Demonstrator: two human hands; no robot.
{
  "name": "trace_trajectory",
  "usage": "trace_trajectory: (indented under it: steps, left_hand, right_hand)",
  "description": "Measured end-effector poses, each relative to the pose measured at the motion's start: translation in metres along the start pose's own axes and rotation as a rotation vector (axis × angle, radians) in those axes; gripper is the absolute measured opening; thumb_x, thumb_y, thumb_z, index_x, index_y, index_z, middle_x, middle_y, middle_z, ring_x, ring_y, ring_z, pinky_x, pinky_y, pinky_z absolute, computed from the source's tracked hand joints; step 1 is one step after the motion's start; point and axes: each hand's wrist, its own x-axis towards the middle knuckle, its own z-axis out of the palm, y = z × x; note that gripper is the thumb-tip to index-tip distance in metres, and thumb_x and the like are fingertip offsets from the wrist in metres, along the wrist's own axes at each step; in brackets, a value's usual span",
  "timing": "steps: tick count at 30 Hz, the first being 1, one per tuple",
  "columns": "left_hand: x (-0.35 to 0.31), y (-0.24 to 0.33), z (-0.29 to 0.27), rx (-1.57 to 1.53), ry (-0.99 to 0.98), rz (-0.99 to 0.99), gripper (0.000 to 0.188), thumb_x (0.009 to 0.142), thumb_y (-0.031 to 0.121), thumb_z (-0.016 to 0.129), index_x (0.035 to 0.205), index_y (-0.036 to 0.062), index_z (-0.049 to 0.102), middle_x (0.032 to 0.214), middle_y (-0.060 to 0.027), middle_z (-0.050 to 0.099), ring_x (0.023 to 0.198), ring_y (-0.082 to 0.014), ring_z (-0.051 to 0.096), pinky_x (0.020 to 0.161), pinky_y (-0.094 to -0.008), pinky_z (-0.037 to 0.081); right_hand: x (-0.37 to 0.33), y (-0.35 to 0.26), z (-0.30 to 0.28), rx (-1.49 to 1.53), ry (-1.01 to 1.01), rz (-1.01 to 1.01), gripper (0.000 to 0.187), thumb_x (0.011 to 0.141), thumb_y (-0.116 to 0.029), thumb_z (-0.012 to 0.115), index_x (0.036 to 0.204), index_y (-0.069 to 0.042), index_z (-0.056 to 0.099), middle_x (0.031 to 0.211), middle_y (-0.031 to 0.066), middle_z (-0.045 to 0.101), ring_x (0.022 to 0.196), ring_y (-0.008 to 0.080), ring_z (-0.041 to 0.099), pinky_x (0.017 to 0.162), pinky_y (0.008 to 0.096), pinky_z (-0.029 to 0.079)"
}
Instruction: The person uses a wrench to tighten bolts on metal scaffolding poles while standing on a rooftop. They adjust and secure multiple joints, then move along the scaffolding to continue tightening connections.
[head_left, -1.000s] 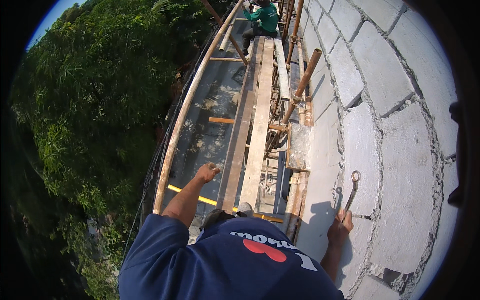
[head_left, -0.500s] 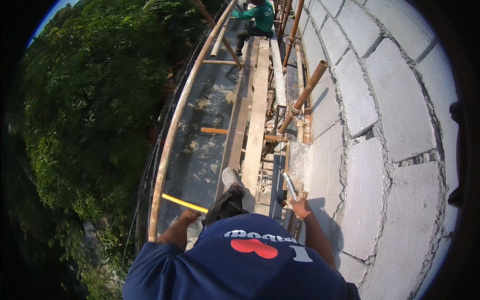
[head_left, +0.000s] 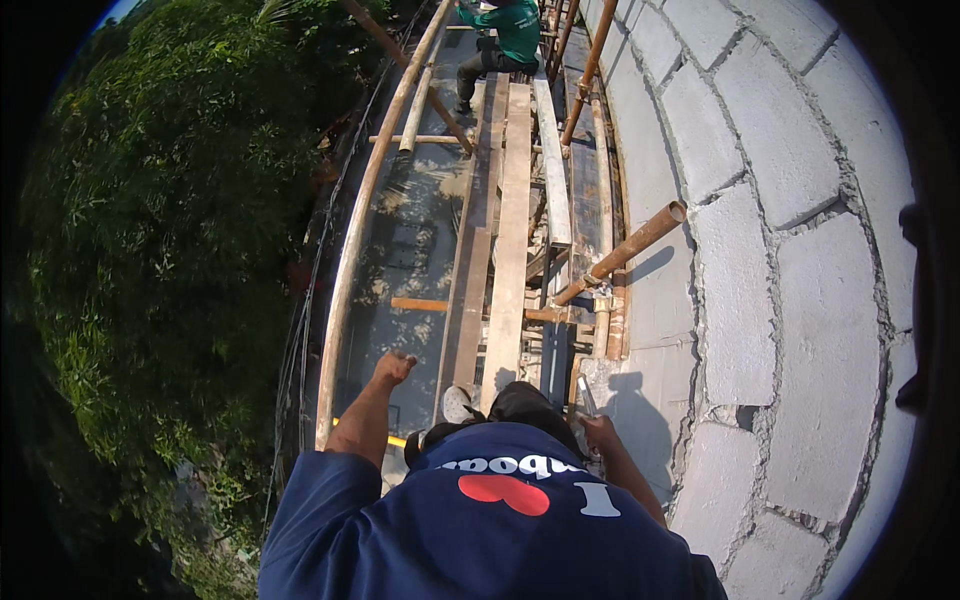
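My left hand [head_left: 397, 367] is held out over the left side of the walkway, its fingers loosely bent, with nothing seen in it. A yellow bar [head_left: 347, 426] passes behind my left forearm. In my right hand [head_left: 600, 434], close to the block wall, is a short, pale, metallic rod-like tool [head_left: 586, 396]; its kind is not clear. Under me run two long wooden planks [head_left: 507, 270], and one light shoe [head_left: 457, 404] of mine stands on them.
A grey block wall [head_left: 740, 300] with rough mortar joints rises on the right. A rusty pipe [head_left: 635, 245] juts up near it. A long pole rail [head_left: 360, 220] borders the left, with trees [head_left: 180, 260] beyond. Ahead, a person in a green shirt [head_left: 517, 35] sits on the planks.
I have moved forward along the planks. My left hand has risen away from beside the yellow bar and reaches further out. My right hand still grips the tool.
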Motion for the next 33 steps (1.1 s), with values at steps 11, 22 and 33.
trace_trajectory:
  steps: [11, 22, 33]
  left_hand:
    - [0.124, 0.102, -0.087, 0.151, -0.164, 0.205, 0.048, 0.093, 0.045, 0.057, 0.123, 0.0109, 0.070, 0.132, -0.0159, 0.065, 0.123, -0.0375, 0.059, 0.106, -0.0408, 0.046]
    - [0.251, 0.128, -0.190, -0.237, -0.030, -0.181, 0.037, 0.104, 0.034, 0.039, 0.126, 0.0236, 0.067, 0.135, -0.0153, 0.062, 0.128, -0.0334, 0.056, 0.107, -0.0430, 0.047]
    - [0.415, 0.132, -0.240, -0.073, -0.101, -0.077, 0.030, 0.089, 0.023, 0.063, 0.118, 0.0177, 0.068, 0.113, -0.0130, 0.069, 0.101, -0.0309, 0.071, 0.085, -0.0385, 0.059]
  right_hand:
    - [0.109, -0.276, -0.104, -0.238, -0.097, -0.393, 0.053, 0.087, -0.049, 0.065, 0.100, 0.002, 0.071, 0.090, 0.0277, 0.070, 0.079, 0.0373, 0.072, 0.064, 0.0473, 0.054]
    - [0.200, -0.568, -0.242, -0.565, -0.022, -0.564, 0.064, 0.087, -0.054, 0.065, 0.105, 0.008, 0.068, 0.096, 0.0291, 0.069, 0.087, 0.0420, 0.068, 0.078, 0.0482, 0.052]
    - [0.290, -0.558, -0.303, -0.402, -0.123, -0.223, 0.057, 0.088, -0.046, 0.066, 0.096, 0.011, 0.070, 0.092, 0.0271, 0.070, 0.087, 0.0404, 0.072, 0.078, 0.0459, 0.054]
